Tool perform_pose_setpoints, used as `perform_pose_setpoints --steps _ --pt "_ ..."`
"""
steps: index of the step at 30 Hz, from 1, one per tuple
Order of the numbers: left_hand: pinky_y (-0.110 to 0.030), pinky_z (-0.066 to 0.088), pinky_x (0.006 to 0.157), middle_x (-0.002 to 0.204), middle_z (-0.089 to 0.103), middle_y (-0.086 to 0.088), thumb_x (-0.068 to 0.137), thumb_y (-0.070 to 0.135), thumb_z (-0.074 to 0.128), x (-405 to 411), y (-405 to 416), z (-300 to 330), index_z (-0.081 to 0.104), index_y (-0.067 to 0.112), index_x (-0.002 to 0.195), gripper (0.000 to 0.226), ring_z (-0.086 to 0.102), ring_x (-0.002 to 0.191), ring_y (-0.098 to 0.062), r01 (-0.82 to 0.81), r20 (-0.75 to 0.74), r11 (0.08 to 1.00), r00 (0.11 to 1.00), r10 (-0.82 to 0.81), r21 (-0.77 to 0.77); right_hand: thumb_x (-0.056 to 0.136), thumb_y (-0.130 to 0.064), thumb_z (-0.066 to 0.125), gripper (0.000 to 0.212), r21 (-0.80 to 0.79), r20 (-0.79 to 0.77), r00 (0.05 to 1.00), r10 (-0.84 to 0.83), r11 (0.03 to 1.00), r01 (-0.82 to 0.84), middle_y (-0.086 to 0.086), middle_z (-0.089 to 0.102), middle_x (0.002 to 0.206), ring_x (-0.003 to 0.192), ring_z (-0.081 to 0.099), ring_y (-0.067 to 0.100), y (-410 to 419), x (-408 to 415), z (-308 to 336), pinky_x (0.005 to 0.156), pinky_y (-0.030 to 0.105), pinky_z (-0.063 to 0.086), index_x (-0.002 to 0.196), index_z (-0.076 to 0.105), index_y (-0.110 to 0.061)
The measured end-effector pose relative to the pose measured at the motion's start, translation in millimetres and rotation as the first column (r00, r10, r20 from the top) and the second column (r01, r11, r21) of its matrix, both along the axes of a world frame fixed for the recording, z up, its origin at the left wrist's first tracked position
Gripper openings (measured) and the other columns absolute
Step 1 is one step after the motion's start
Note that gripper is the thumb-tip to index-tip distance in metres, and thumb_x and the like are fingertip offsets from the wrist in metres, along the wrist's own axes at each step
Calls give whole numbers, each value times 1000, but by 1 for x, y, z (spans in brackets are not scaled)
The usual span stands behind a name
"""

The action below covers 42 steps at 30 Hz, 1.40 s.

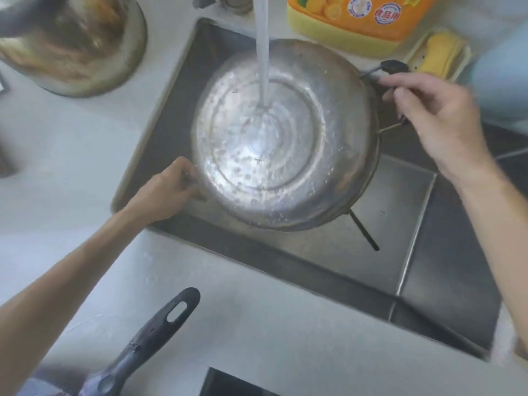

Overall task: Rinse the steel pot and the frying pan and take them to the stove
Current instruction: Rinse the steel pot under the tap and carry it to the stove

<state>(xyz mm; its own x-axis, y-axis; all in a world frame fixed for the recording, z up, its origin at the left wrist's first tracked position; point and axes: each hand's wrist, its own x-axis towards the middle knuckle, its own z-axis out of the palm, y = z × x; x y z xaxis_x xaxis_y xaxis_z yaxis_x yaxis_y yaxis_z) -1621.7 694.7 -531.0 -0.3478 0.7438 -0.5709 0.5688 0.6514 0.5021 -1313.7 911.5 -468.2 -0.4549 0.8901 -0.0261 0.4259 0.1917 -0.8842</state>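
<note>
With each hand, left hand [168, 185] and right hand [431, 115], clamped on its handles, I rinse the steel pot [283, 138] under the tap; the frying pan [148, 347], nearer me than the pot, waits unrinsed.

2 bare forearms, no sleeves in view, left hand [168, 187] and right hand [440, 115] ungloved, no rings visible

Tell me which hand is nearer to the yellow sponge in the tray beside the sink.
The right hand. It holds the steel pot's far side handle, just below and left of the yellow sponge. The left hand grips the pot's opposite rim, across the sink from the sponge.
</note>
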Motion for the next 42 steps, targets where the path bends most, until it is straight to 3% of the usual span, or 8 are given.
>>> perform_pose_setpoints --steps 9,15,19,22,26,33,40,42 --pt "-34 37 67 80 58 -2 86 28 65 -6 7 21 33 17 88 33 62 78 -36 32 -376 930 919 117 367 87 5 58 35 -113 -73 985 -157 983 148 -28 65 79 79 60 -9 -38 37 -62 74 9 44 79 45 -26" --pt "-31 50 77 87 65 11 78 28 75 -6 14 14 43 27 122 55 65 78 -13 50 -256 897 964 72 440 74 -19 77 48 -260 -149 942 -302 931 257 -9 45 64 71 45 9 -50 54 -103 66 18 35 58 32 -29" --pt "-28 50 82 85 68 0 71 5 76 -12 17 -10 73 15 94 25 67 82 -20 123 -251 890 968 -10 440 59 1 76 56 -369 -215 930 -300 906 207 -9 75 88 86 68 8 -48 63 -102 75 20 53 66 26 -26" --pt "-18 49 86 92 62 0 68 -8 73 -8 17 -25 71 6 88 24 66 97 -19 197 -252 859 964 -83 473 48 -18 79 55 -398 -178 949 -260 901 173 -16 73 96 92 67 3 -46 68 -104 75 17 53 87 42 -26" --pt "0 38 73 84 69 -1 75 -6 61 -2 28 -29 65 11 87 21 60 77 6 170 -204 914 974 -99 368 75 20 60 58 -336 8 989 -151 931 145 -17 54 129 113 54 -9 -41 74 -122 94 13 44 106 65 -28" --pt "3 35 66 75 66 14 82 16 71 -3 44 -44 62 21 88 12 55 67 22 216 -88 951 976 -201 222 86 10 53 31 -391 161 972 -174 893 224 -25 67 60 57 65 -6 -36 59 -138 57 5 48 91 61 -19" --pt "-3 35 73 82 68 16 84 10 56 -15 43 -43 64 31 99 27 57 76 9 275 -31 960 961 -274 55 88 13 33 55 -483 219 974 61 874 54 3 74 95 89 65 2 -38 80 -139 89 9 46 119 57 -25" --pt "-14 35 82 89 68 19 87 16 53 -16 43 -48 65 34 107 29 54 86 5 283 12 958 959 -282 -47 90 10 29 52 -510 172 985 -3 855 92 -9 74 93 92 65 6 -39 79 -139 88 16 50 113 60 -26"
